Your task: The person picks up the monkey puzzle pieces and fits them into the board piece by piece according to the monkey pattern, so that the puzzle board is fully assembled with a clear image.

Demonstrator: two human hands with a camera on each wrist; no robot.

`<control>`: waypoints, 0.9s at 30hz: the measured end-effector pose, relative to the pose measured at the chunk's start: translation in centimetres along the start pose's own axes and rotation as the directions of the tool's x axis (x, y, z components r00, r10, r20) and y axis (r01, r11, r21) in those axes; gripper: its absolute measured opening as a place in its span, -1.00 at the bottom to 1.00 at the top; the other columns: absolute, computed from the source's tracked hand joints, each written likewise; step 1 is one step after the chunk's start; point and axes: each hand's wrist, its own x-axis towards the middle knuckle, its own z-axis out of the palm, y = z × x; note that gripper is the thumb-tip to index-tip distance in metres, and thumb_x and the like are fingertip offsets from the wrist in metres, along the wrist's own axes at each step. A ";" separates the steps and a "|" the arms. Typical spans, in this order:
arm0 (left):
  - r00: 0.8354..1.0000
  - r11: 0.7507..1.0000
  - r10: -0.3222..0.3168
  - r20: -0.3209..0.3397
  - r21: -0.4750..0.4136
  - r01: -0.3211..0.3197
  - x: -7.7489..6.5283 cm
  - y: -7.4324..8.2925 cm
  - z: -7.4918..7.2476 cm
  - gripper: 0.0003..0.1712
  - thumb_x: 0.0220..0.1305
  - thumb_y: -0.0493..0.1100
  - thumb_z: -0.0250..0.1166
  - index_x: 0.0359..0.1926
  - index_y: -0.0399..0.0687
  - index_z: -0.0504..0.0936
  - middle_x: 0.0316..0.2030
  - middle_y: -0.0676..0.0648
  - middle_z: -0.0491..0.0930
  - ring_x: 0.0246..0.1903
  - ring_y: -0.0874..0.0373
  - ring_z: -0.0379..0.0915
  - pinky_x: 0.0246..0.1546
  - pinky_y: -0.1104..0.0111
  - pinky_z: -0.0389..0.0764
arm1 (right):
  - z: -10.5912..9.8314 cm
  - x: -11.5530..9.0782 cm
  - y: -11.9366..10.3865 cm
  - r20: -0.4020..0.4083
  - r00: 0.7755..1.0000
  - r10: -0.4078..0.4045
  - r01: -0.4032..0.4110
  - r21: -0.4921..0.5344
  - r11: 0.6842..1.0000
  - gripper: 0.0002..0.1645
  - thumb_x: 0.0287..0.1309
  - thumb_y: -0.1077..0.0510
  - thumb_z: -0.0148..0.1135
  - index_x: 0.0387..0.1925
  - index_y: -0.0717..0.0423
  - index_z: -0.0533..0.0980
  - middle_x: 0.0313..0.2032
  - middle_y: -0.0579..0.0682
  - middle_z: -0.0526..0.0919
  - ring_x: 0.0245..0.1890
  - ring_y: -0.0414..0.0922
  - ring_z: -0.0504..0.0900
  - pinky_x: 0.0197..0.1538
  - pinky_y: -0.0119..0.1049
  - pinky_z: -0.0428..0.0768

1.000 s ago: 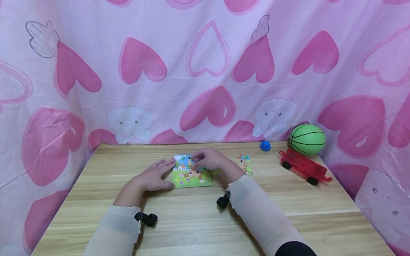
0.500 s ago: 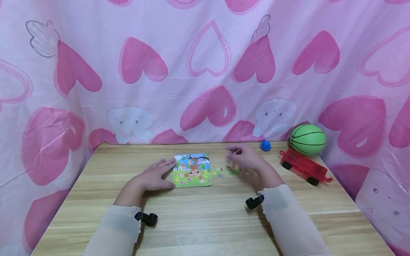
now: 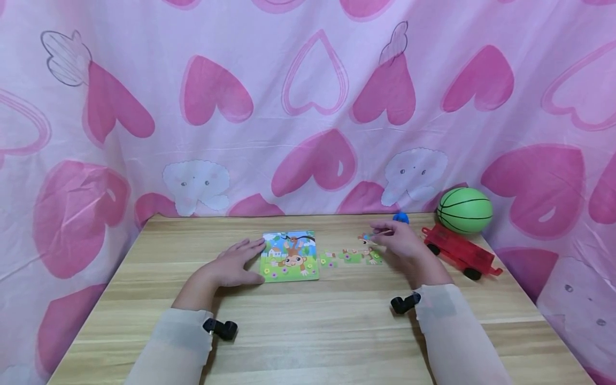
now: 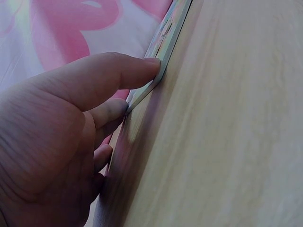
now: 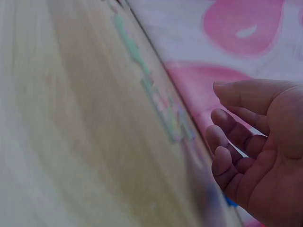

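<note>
A square monkey picture puzzle [image 3: 290, 256] lies on the table in the head view. My left hand [image 3: 236, 263] rests beside its left edge, with fingers spread to the upper corner and the thumb at the lower one. In the left wrist view the thumb [image 4: 137, 72] touches the thin edge of the puzzle [image 4: 171, 35]. Loose puzzle pieces [image 3: 348, 256] lie to its right. My right hand [image 3: 397, 239] hovers at the rightmost pieces, partly covering them. In the right wrist view its fingers [image 5: 221, 161] are loosely bent, with nothing between them and the thumb.
Behind the right hand sits a small blue object [image 3: 401, 217], partly hidden. A green ball [image 3: 464, 209] and a red toy cart [image 3: 461, 252] stand at the right rear. A pink heart-print curtain [image 3: 216, 139] hangs behind the wooden table [image 3: 289, 331].
My right hand has moved right, from above the puzzle to the rightmost loose pieces, uncovering the puzzle's upper right part. The left hand has stayed at the puzzle's left edge.
</note>
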 end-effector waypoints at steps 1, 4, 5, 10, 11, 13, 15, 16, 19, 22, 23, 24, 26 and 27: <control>1.000 1.000 0.001 0.000 -0.001 -0.001 0.0 0.0 0.0 0.18 0.16 0.32 0.47 0.71 0.31 0.12 0.73 0.06 0.05 0.74 -0.25 -0.26 0.61 -0.47 -0.10 | 0.0 0.1 0.3 -0.006 1.000 0.010 -0.010 0.001 1.000 -0.38 0.49 0.06 0.33 0.50 0.03 0.48 0.32 0.18 0.62 0.33 0.16 0.57 0.44 0.09 0.57; 1.000 1.000 0.002 0.000 -0.003 -0.002 0.0 0.0 0.0 0.18 0.17 0.32 0.47 0.71 0.31 0.13 0.73 0.06 0.05 0.74 -0.24 -0.26 0.62 -0.46 -0.11 | -0.1 0.3 1.0 -0.015 0.999 0.034 -0.034 -0.004 0.999 -0.35 0.47 0.07 0.34 0.50 0.05 0.46 0.42 0.22 0.57 0.41 0.21 0.51 0.53 0.20 0.46; 1.000 1.000 0.002 0.001 -0.002 -0.002 0.0 0.0 0.0 0.18 0.17 0.32 0.47 0.71 0.31 0.13 0.73 0.06 0.05 0.74 -0.24 -0.26 0.62 -0.46 -0.11 | -0.1 0.3 1.2 -0.017 0.999 0.046 -0.046 -0.005 0.999 -0.35 0.47 0.07 0.34 0.50 0.04 0.47 0.43 0.21 0.56 0.42 0.22 0.50 0.55 0.22 0.43; 1.000 1.000 -0.004 0.003 0.002 0.004 -0.1 0.0 0.0 0.18 0.17 0.33 0.47 0.72 0.32 0.12 0.74 0.04 0.04 0.74 -0.25 -0.26 0.61 -0.47 -0.10 | -0.2 0.5 1.6 -0.007 0.997 0.081 -0.081 -0.021 0.996 -0.38 0.45 0.07 0.35 0.47 -0.04 0.50 0.44 0.17 0.55 0.42 0.21 0.47 0.59 0.29 0.29; 1.000 1.000 -0.005 0.003 0.003 0.004 -0.1 0.0 0.0 0.18 0.17 0.34 0.47 0.72 0.32 0.12 0.74 0.04 0.04 0.74 -0.25 -0.26 0.61 -0.47 -0.10 | -0.1 0.5 1.6 -0.009 0.996 0.088 -0.088 -0.032 0.996 -0.39 0.45 0.07 0.36 0.46 -0.06 0.51 0.44 0.16 0.55 0.42 0.20 0.46 0.59 0.30 0.28; 1.000 1.000 -0.005 0.004 0.002 0.005 -0.1 0.0 0.0 0.18 0.17 0.34 0.47 0.72 0.32 0.12 0.74 0.04 0.04 0.74 -0.25 -0.26 0.61 -0.47 -0.10 | -0.1 0.5 1.4 -0.015 0.996 0.090 -0.091 -0.066 0.994 -0.40 0.45 0.07 0.35 0.46 -0.07 0.52 0.45 0.15 0.55 0.44 0.21 0.45 0.59 0.32 0.27; 1.000 1.000 -0.003 0.004 0.001 0.003 -0.1 0.1 0.0 0.18 0.17 0.33 0.46 0.72 0.32 0.12 0.74 0.03 0.05 0.74 -0.26 -0.26 0.61 -0.47 -0.10 | 0.1 0.6 1.1 -0.019 0.996 0.092 -0.093 -0.087 0.992 -0.41 0.46 0.09 0.34 0.45 -0.04 0.52 0.45 0.19 0.54 0.43 0.23 0.45 0.57 0.31 0.32; 1.000 1.000 -0.003 0.005 0.001 0.003 -0.2 0.1 0.0 0.18 0.18 0.33 0.46 0.72 0.31 0.12 0.74 0.03 0.05 0.74 -0.26 -0.26 0.61 -0.47 -0.10 | 0.1 0.6 1.0 -0.022 0.996 0.087 -0.089 -0.101 0.991 -0.42 0.46 0.10 0.33 0.45 -0.02 0.52 0.45 0.20 0.54 0.42 0.24 0.46 0.56 0.30 0.35; 1.000 1.000 -0.003 0.006 0.001 0.003 -0.3 0.2 -0.1 0.18 0.18 0.33 0.46 0.72 0.31 0.12 0.74 0.03 0.05 0.74 -0.26 -0.26 0.61 -0.47 -0.09 | 0.4 0.8 0.6 -0.029 0.997 0.071 -0.074 -0.123 0.990 -0.44 0.45 0.17 0.33 0.43 0.06 0.54 0.43 0.25 0.55 0.40 0.27 0.48 0.52 0.25 0.43; 1.000 1.000 -0.001 0.006 0.001 0.001 -0.3 0.2 -0.1 0.18 0.18 0.32 0.46 0.72 0.30 0.12 0.74 0.03 0.05 0.74 -0.25 -0.26 0.61 -0.47 -0.09 | 0.7 1.0 0.4 -0.033 0.998 0.061 -0.065 -0.145 0.987 -0.45 0.43 0.22 0.33 0.40 0.10 0.55 0.42 0.27 0.56 0.40 0.27 0.48 0.51 0.25 0.43; 1.000 1.000 0.000 0.007 0.001 0.000 -0.3 0.2 -0.1 0.18 0.18 0.32 0.46 0.72 0.30 0.12 0.74 0.03 0.05 0.74 -0.25 -0.25 0.61 -0.48 -0.09 | 0.7 1.1 0.4 -0.034 0.998 0.058 -0.063 -0.155 0.986 -0.46 0.43 0.23 0.32 0.40 0.10 0.56 0.42 0.27 0.57 0.41 0.27 0.48 0.52 0.25 0.42; 1.000 1.000 0.001 0.007 0.001 -0.001 -0.3 0.2 -0.2 0.18 0.18 0.32 0.46 0.72 0.30 0.12 0.74 0.03 0.05 0.74 -0.25 -0.26 0.61 -0.48 -0.10 | 0.8 1.2 0.4 -0.035 0.998 0.061 -0.066 -0.166 0.984 -0.46 0.43 0.24 0.32 0.39 0.09 0.57 0.41 0.26 0.57 0.41 0.27 0.48 0.54 0.26 0.41; 1.000 1.000 0.003 0.008 0.002 -0.003 -0.3 0.2 -0.2 0.18 0.18 0.32 0.46 0.72 0.30 0.11 0.74 0.03 0.04 0.74 -0.25 -0.26 0.61 -0.48 -0.10 | 0.8 1.3 0.4 -0.028 0.998 0.061 -0.065 -0.185 0.980 -0.46 0.43 0.24 0.32 0.40 0.09 0.56 0.40 0.25 0.58 0.41 0.26 0.48 0.55 0.27 0.39; 1.000 1.000 0.002 0.009 0.004 -0.002 -0.3 0.2 -0.2 0.18 0.18 0.32 0.46 0.72 0.31 0.11 0.74 0.03 0.04 0.74 -0.25 -0.26 0.61 -0.48 -0.10 | 0.8 1.4 0.4 -0.024 0.998 0.062 -0.065 -0.191 0.979 -0.45 0.43 0.24 0.31 0.40 0.08 0.56 0.40 0.25 0.58 0.43 0.26 0.48 0.56 0.28 0.38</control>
